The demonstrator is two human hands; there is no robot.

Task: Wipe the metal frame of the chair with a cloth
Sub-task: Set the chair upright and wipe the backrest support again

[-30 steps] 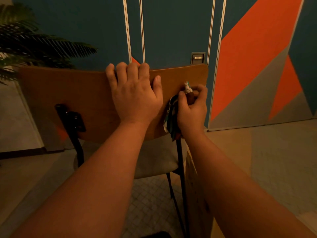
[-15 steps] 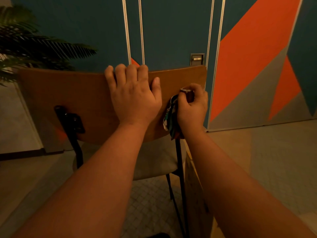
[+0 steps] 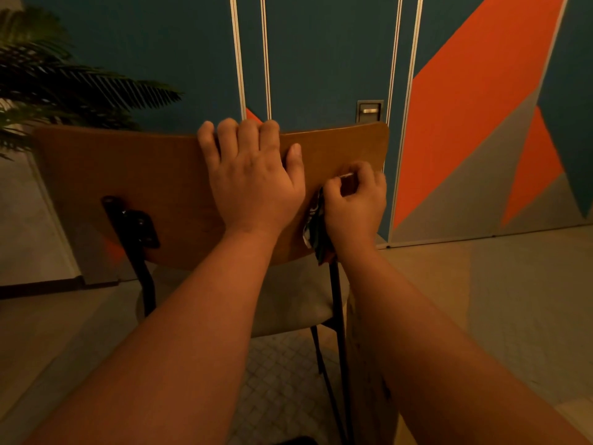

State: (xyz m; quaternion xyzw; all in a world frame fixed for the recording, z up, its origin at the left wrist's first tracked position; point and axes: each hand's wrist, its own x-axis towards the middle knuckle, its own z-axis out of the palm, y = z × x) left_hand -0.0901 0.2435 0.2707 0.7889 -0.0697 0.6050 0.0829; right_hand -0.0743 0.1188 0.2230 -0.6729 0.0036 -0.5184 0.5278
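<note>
The right hand (image 3: 354, 205), fingers curled tight around the bunched cloth (image 3: 316, 228), had slid a little way down the right-hand upright of the metal frame (image 3: 335, 293) since a second before, when it gripped nearer the top edge of the backrest (image 3: 128, 175). That suggests a downward wiping stroke along that upright was under way, with most of its length below the hand not yet reached. The cloth hung just left of the right hand, between both hands, apparently wrapped around the black tube, though the dim light made the contact hard to confirm. The left hand (image 3: 252, 181) stayed put, fingers hooked over the backrest's top edge and palm flat against the wood, steadying the chair. Well left of the left hand, the other upright and its bracket (image 3: 136, 224) showed bare. Beneath the right forearm, a tan panel stood close beside the frame's rear legs and could crowd the lower stroke. A palm plant (image 3: 64, 88) stood far left.
</note>
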